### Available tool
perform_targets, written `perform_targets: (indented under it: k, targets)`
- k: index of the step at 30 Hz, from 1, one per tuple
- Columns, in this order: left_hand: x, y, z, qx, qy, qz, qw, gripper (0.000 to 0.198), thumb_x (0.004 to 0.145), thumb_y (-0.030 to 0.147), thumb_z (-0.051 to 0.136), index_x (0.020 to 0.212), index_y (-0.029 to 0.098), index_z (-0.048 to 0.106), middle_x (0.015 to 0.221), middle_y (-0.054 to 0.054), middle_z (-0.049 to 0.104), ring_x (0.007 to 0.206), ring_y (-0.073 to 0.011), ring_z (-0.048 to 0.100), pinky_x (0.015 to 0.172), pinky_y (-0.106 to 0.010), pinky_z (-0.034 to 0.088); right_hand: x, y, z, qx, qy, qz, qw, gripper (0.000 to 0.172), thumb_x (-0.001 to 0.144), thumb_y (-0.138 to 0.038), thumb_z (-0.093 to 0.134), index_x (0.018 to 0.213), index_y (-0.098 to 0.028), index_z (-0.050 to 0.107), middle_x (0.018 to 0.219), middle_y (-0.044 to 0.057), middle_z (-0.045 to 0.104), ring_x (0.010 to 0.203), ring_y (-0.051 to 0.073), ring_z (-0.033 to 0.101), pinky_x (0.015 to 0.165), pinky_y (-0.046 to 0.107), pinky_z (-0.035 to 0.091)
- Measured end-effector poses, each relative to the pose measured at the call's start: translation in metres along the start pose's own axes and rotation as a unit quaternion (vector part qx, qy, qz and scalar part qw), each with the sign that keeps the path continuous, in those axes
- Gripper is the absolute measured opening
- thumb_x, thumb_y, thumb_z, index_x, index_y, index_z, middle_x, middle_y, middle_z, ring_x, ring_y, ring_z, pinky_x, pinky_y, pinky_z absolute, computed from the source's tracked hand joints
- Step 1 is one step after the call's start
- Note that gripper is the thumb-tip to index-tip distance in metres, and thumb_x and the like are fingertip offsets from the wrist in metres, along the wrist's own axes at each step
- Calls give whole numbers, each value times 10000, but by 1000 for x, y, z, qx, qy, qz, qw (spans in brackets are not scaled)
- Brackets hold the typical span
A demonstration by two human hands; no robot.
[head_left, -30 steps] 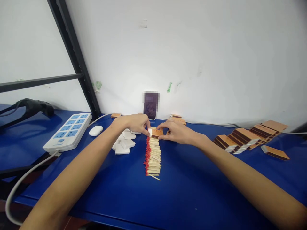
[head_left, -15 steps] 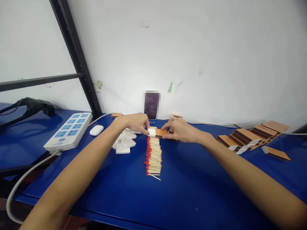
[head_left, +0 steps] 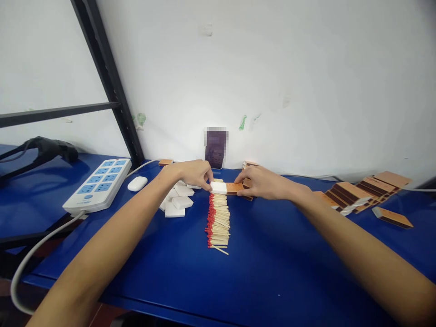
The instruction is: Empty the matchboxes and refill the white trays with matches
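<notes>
Two-handed hold on a matchbox above a blue tabletop (head_left: 272,277). The left hand (head_left: 196,174) pinches the outer end of a white tray (head_left: 218,187) between thumb and fingers; the right hand (head_left: 258,183) grips the orange-topped sleeve (head_left: 234,188) from its opposite end. Tray and sleeve lie end to end in one line, just beyond the far part of a strip of matches (head_left: 219,223); whether the tray's right end sits inside the sleeve cannot be told. Holding the two outer ends presumably leaves the join unobstructed and lets the parts be guided along a common axis. The matches lie side by side, red heads to the left, an arrangement that probably keeps them parallel and easy to gather; one stick at the near end lies askew. White pieces (head_left: 177,202), apparently trays, are heaped beside the left hand, while further boxes (head_left: 248,194) lie partly hidden behind the right, a layout that seems to sort parts by side. The larger group of matchboxes (head_left: 354,194) leans in overlapping rows at far right, well apart from the matches, perhaps to keep the middle uncrowded.
</notes>
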State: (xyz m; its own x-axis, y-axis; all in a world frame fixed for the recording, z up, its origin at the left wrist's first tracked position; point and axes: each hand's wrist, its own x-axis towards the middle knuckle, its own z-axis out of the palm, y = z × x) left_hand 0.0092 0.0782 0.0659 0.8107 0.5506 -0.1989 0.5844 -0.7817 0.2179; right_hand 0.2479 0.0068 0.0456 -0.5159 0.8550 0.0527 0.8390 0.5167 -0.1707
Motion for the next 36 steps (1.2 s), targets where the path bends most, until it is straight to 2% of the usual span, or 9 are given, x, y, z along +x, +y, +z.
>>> perform_targets:
  k: [6, 11, 17, 20, 24, 26, 29, 33, 36]
  targets:
    - [-1, 0, -1, -4, 1, -1, 1000, 412, 713, 435, 685, 1014, 161, 749, 751, -26, 690, 599, -132, 560, 565, -256, 384, -5, -10, -11, -4, 6, 11, 1000, 325, 820, -422, 617, 997, -175, 733, 811, 58, 706, 885, 258, 602, 761, 351, 414]
    - [-3, -4, -4, -2, 9, -8, 1000, 447, 717, 469, 672, 1045, 173, 738, 778, -27, 700, 621, -139, 573, 571, -258, 393, -6, -11, -13, 27, 15, 32, 999, 355, 825, -436, 606, 1027, -167, 721, 915, 74, 705, 843, 226, 608, 727, 325, 427]
    - [-12, -5, -12, 0, 28, -28, 999, 453, 704, 475, 671, 1044, 184, 736, 857, -39, 714, 673, -158, 595, 609, -274, 414, -7, -5, -14, 92, 37, 23, 995, 355, 816, -448, 620, 1033, -184, 716, 912, 53, 713, 758, 184, 621, 698, 306, 462]
    - [-18, -9, -19, 0, 26, -58, 998, 482, 707, 470, 663, 1083, 175, 729, 911, -53, 721, 731, -182, 620, 650, -289, 438, -13, 3, -23, 114, 57, 29, 991, 375, 811, -473, 622, 1052, -201, 710, 990, 50, 724, 853, 202, 644, 767, 322, 486]
    - [-26, -26, -26, 12, 4, -136, 991, 514, 698, 504, 658, 1113, 205, 712, 1012, -60, 727, 816, -211, 645, 714, -306, 465, -25, 14, -40, 62, 80, 95, 990, 501, 786, -523, 633, 1171, -206, 679, 1034, 62, 727, 918, 240, 653, 774, 350, 496]
    - [-29, -36, -26, 11, -9, -170, 985, 512, 685, 517, 662, 1099, 219, 713, 1049, -63, 727, 863, -225, 650, 735, -308, 473, -29, 17, -46, 31, 70, 125, 989, 496, 783, -524, 630, 1154, -199, 692, 1013, 65, 733, 888, 248, 657, 732, 350, 496]
    - [-31, -46, -26, 11, -21, -211, 977, 514, 684, 525, 656, 1093, 220, 714, 1055, -75, 730, 890, -239, 653, 742, -308, 479, -31, 18, -48, -2, 39, 143, 989, 415, 785, -511, 623, 1028, -194, 738, 971, 66, 740, 838, 252, 656, 679, 343, 480]
    - [-35, -51, -28, 16, -28, -244, 969, 504, 677, 531, 654, 1071, 224, 725, 1073, -72, 728, 917, -244, 653, 794, -316, 485, -27, 16, -40, -18, -6, 148, 989, 326, 789, -456, 623, 930, -190, 748, 888, 64, 739, 777, 237, 646, 639, 325, 449]
    - [-37, -51, -30, 18, -43, -254, 966, 482, 664, 533, 665, 1026, 224, 737, 1071, -69, 729, 924, -241, 651, 825, -318, 483, -23, 17, -32, -26, -14, 153, 988, 267, 773, -419, 641, 874, -193, 743, 793, 53, 720, 704, 216, 627, 613, 313, 420]
